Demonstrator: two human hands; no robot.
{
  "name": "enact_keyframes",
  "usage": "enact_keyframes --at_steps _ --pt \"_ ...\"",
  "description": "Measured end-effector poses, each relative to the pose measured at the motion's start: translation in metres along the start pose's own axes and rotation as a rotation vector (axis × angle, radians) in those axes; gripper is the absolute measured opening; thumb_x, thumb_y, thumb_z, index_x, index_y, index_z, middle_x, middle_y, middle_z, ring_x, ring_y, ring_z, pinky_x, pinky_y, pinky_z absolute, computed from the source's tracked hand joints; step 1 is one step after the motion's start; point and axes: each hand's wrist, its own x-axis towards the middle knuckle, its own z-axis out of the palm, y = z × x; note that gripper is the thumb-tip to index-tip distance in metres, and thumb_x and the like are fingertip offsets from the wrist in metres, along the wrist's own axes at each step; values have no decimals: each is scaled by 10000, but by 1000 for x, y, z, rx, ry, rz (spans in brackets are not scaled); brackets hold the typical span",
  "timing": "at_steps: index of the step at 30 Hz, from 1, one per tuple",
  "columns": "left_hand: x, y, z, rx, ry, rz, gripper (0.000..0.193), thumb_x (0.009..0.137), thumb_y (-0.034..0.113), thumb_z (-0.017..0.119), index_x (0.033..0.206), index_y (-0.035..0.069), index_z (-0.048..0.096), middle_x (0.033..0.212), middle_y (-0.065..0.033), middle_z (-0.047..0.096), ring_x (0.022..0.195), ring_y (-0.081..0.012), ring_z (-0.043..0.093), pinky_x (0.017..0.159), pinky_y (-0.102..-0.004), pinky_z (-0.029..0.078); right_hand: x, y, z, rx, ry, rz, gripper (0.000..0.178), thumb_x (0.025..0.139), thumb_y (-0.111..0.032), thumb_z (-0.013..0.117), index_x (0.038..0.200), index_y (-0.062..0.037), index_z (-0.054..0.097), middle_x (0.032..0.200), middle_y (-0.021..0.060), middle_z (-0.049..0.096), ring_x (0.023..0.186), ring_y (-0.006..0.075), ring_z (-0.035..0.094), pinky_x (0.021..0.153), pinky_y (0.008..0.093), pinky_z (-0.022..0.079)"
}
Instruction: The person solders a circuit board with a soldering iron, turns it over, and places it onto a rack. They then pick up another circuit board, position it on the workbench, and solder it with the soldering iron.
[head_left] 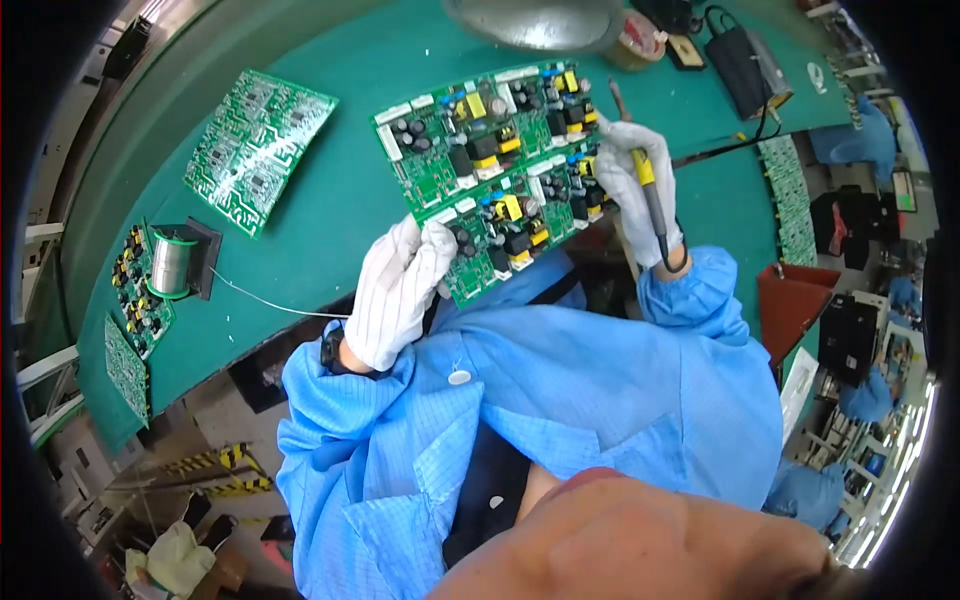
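A green circuit board panel (425, 175), crowded with capacitors, yellow parts and white connectors, is held component side up, tilted over the bench's near edge. My left hand (390, 295), in a white striped glove, is closed on its lower left edge, thumb on top. Solder wire (270, 302) runs from a spool (172, 268) to the left glove. In my gloved right hand (622, 195) is a soldering iron (646, 175) with a yellow-and-dark handle, its tip pointing away past the board. The right fingers also meet the panel's right edge; their exact grip is partly hidden.
Another board (260, 145) lies at the left on the green bench (330, 240), with more boards (140, 290) by the spool. At the back are a grey lamp-like dome (535, 22), a small tub (638, 42) and a dark box (745, 75). A brown bin (793, 305) stands right.
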Motion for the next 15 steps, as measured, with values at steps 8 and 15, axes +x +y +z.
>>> enact_keyframes --at_steps 8,15 --pt "16 4 8 -40 10 72 327 938 37 515 1262 -3 537 1057 -169 600 855 -313 574 736 -421 483 15 -2 5 -72 15 34 389 942 -37 595 1302 24 461 1205 114 574 953 108 555 866 238 498" --pt "34 1 20 -820 -30 -290 862 983 727 93 873 25 583 607 -60 556 486 -103 408 491 -247 372 18 5 7 -221 81 157 358 1002 -169 593 1295 21 511 1264 142 623 1094 142 582 997 288 467"
